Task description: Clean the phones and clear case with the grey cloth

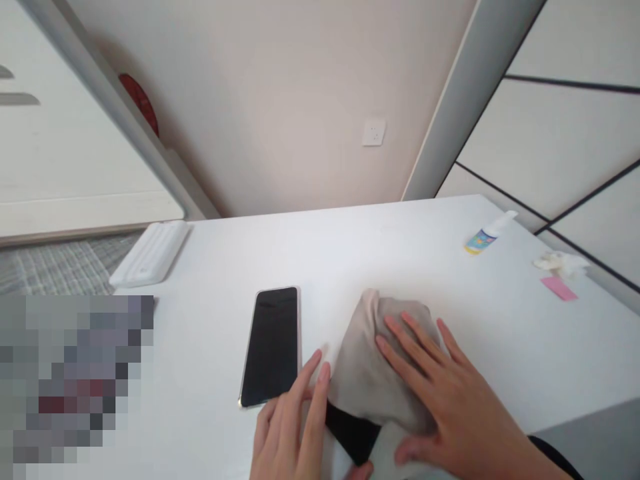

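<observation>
my left hand (287,427) stands open, its fingertips at the edge of a bunched beige cloth (370,373) and just beside a black-screened smartphone (273,347) lying flat on the white worktop (545,347). my right hand (453,407) rests open on top of the cloth, fingers spread, not gripping, with a dark piece of material (350,433) showing beneath. farther off lie a small spray bottle (483,233), a crumpled tissue (560,263) and a pink sticky note (559,289).
</observation>
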The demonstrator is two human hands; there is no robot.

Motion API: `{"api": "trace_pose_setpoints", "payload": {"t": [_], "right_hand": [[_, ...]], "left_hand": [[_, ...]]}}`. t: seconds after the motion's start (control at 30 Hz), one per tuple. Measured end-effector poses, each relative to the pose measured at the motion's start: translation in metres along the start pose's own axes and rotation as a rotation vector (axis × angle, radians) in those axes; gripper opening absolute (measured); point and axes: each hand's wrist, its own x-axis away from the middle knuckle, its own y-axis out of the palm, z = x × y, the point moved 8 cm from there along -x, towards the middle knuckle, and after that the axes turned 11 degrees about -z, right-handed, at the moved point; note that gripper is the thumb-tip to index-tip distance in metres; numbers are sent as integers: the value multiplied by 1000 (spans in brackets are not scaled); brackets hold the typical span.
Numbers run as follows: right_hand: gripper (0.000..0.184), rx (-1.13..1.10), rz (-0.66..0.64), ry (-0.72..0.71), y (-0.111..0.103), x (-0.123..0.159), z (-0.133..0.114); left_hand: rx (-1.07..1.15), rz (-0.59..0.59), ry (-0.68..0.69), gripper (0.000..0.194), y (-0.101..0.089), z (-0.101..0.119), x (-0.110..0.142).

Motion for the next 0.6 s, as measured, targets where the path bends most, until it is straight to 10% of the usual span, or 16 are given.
{"api": "trace_pose_setpoints", "payload": {"t": [0.13, 0.27, 0.4, 0.53, 0.6], "right_hand": [[67, 24, 19, -227, -7, 7, -15], [108, -47, -96, -13, -3, -1, 6], [91, -93, -124, -241, -5, -6, -19], [103, -84, -94, 14, -1, -13, -2], [89, -44, -70, -91, -1, -14, -13]], "left_hand": [[19, -59, 5, 93, -5, 4, -5], [83, -5, -42, 87, -15, 9, -9], [144, -28, -53, 86, -14, 10, -9], [141, -22, -79, 91, -15, 7, -8], [131, -17, -66, 92, -16, 7, -8]]}}
